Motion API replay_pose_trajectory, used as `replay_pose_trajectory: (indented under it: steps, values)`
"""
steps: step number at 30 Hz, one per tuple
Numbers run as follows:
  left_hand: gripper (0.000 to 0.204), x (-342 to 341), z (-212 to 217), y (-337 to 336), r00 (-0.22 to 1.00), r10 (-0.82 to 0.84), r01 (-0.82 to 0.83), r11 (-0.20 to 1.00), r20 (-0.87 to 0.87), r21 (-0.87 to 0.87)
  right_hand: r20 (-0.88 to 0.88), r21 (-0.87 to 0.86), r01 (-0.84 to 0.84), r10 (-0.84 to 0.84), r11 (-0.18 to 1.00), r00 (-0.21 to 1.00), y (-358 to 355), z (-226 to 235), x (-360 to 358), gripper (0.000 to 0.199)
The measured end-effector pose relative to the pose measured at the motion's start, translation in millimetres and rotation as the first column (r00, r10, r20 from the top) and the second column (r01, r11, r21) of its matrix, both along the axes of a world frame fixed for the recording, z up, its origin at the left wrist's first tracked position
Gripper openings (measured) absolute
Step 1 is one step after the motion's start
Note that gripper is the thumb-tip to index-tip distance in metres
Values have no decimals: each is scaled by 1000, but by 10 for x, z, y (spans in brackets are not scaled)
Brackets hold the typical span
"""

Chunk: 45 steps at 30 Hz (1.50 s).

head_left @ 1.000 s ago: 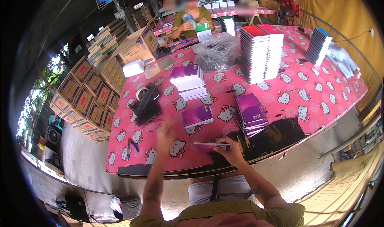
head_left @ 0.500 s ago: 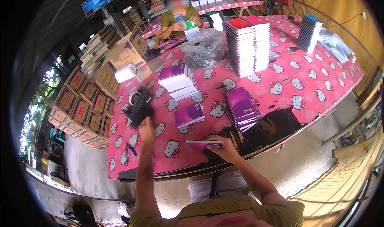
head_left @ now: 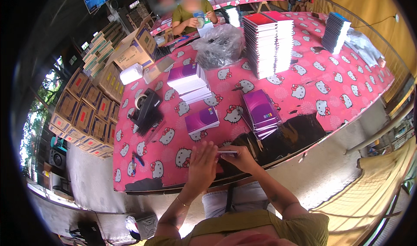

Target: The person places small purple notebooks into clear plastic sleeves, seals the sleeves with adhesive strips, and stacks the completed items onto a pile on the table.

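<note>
My right hand [head_left: 243,160] grips a thin purple notebook [head_left: 227,152], seen nearly edge-on above the table's near edge. Against the notebook's left end is my left hand [head_left: 203,164], its fingers stretched out and close together; its palm side is hidden. Beyond my hands lies a small purple notebook stack [head_left: 202,120]. Further right, a fanned pile of purple spiral notebooks [head_left: 261,116] rests partly on a torn black patch. A taller stack of purple-covered notebooks [head_left: 191,82] stands farther back. On the left sits a black tape dispenser [head_left: 147,108] beside dark, fine strands [head_left: 153,129].
Tall red-covered notebook stacks [head_left: 260,46] and a blue-covered stack [head_left: 335,32] stand at the back right. A clear plastic bag [head_left: 220,46] lies mid-table. Across it, a person [head_left: 191,18] handles a notebook. Cartons [head_left: 82,98] line the left; a blue tool [head_left: 138,159] lies near the left edge.
My left hand has come from beside the tape dispenser to the notebook in my right hand. The right hand keeps its grip. The view has shifted slightly.
</note>
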<state>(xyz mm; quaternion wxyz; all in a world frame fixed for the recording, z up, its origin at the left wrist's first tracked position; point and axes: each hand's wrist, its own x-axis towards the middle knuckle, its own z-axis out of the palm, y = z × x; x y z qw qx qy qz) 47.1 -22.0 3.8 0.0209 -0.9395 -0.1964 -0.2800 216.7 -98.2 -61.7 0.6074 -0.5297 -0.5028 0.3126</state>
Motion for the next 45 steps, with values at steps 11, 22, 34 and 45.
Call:
replay_pose_trajectory:
  steps: [11,22,34,45]
  values:
    - [42,-218,-259,289,755,498,58,598,427,-799,-4,74,40,-39,996,999,-43,-5,80,27]
    - [26,-360,-300,302,948,187,-38,870,258,-492,-4,25,9,-9,1000,1000,-36,32,43,26]
    - [18,-337,-321,288,921,210,-30,878,328,-478,15,100,45,-47,994,999,-44,-20,8,26]
    - [20,-353,-317,352,914,241,-36,850,328,-526,-69,39,0,3,999,998,-9,-45,-3,20]
